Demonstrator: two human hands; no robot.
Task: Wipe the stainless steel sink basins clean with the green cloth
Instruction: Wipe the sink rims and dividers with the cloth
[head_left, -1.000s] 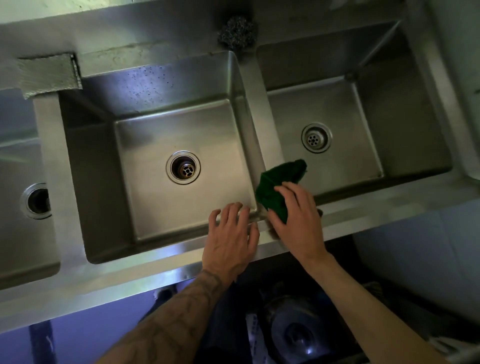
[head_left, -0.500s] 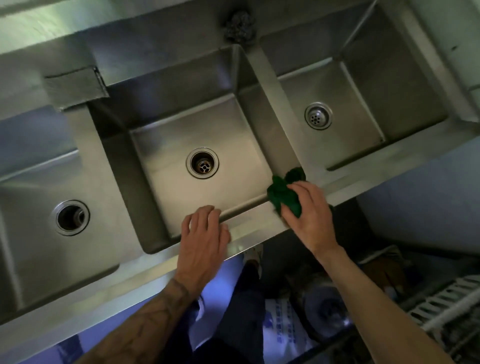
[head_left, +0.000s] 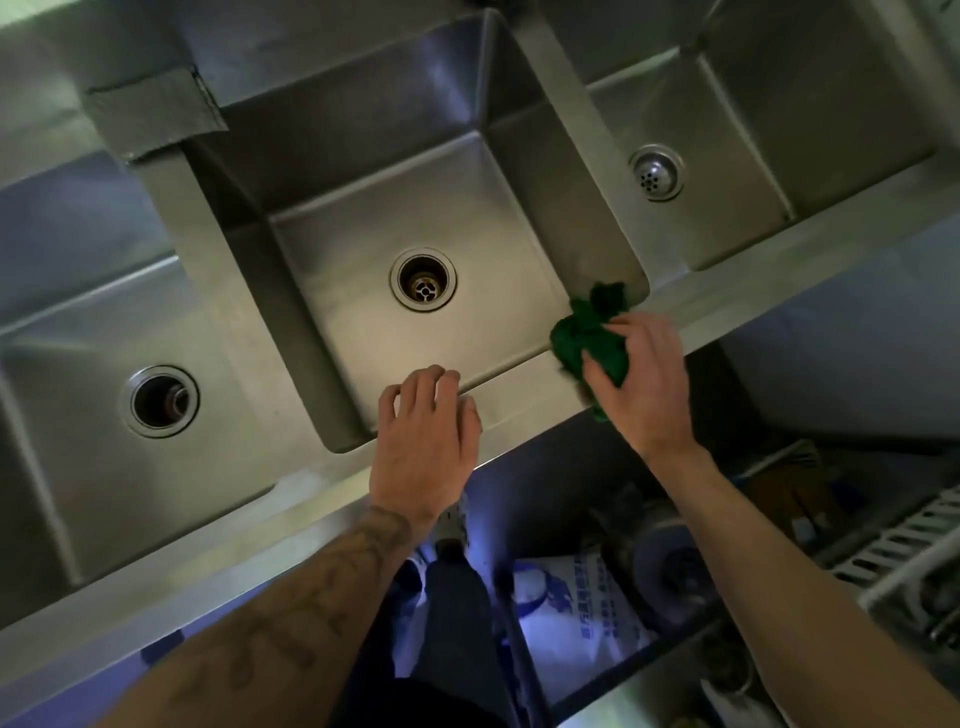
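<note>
One green cloth (head_left: 589, 338) in right hand (head_left: 644, 387)

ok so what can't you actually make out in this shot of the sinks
Head view:
- right basin: far end cut off by the top edge.
- left basin: cut off by the left edge.
- green cloth: partly hidden under the right hand.
- left hand: fingers bend over the front rim, ends hidden, grip unclear.
- bag print: too blurred to read.

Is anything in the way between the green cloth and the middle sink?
Nothing visible is. The right hand grips the green cloth over the front right corner of the middle basin, whose floor shows only its drain. The left hand rests on the front rim, aside.
</note>
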